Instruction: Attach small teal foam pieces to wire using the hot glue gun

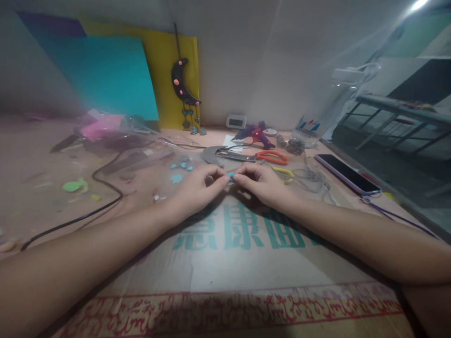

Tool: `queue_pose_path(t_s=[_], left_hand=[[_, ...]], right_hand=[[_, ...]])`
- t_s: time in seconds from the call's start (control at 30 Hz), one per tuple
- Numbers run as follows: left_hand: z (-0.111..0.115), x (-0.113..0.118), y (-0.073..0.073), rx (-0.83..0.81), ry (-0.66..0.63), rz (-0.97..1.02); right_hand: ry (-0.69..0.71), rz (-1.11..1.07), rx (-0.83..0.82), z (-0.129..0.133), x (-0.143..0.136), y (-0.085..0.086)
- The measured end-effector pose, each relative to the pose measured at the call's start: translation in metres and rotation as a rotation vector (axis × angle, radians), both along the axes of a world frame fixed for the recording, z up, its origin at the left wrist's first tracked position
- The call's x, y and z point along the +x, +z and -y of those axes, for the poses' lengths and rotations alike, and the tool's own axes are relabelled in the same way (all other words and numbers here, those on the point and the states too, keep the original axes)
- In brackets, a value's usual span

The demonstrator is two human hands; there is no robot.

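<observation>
A small blue piece (231, 175) is pinched between the fingertips of both hands, just above the cardboard (218, 272) with green characters. My left hand (202, 185) grips its left side with thumb and fingers closed. On the other side my right hand (259, 183) holds it the same way, the two thumbs almost meeting. More small blue pieces (176, 179) lie left of my left hand. Orange-handled scissors (271, 157) rest behind my right hand, beside yellow handles (285, 174).
A purple glue gun (256, 134) with a red light stands behind. A phone (347, 173) lies right. A black cable (105, 183) curves across the left. A dark moon ornament (179, 82) hangs before a yellow sheet (160, 61). Green scraps (73, 186) lie left.
</observation>
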State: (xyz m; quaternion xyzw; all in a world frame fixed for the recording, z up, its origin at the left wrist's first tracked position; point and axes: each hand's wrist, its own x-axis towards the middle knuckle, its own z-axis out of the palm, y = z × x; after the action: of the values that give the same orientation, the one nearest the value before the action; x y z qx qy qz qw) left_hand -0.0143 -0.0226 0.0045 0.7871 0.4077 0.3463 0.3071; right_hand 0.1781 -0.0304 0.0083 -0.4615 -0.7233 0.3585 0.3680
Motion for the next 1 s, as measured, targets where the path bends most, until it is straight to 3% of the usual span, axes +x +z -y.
queue_pose_path(t_s=[0.2,0.37,0.53,0.83,1.0], left_hand=[[0.0,0.0,0.002,-0.001,0.019,0.011],[0.002,0.0,0.005,-0.065,0.108,0.031],[0.0,-0.001,0.0,-0.062,0.051,0.011],[-0.004,-0.002,-0.006,-0.013,0.008,-0.008],[-0.006,-0.003,-0.009,0.034,-0.019,-0.022]], right_hand=[[0.017,-0.001,0.054,0.0,-0.001,0.0],[-0.046,0.1,0.172,-0.003,0.001,-0.002],[-0.075,0.135,0.274,-0.001,0.001,-0.001],[-0.025,0.081,0.093,-0.005,0.0,-0.001],[-0.009,0.089,0.074,-0.004,0.001,-0.002]])
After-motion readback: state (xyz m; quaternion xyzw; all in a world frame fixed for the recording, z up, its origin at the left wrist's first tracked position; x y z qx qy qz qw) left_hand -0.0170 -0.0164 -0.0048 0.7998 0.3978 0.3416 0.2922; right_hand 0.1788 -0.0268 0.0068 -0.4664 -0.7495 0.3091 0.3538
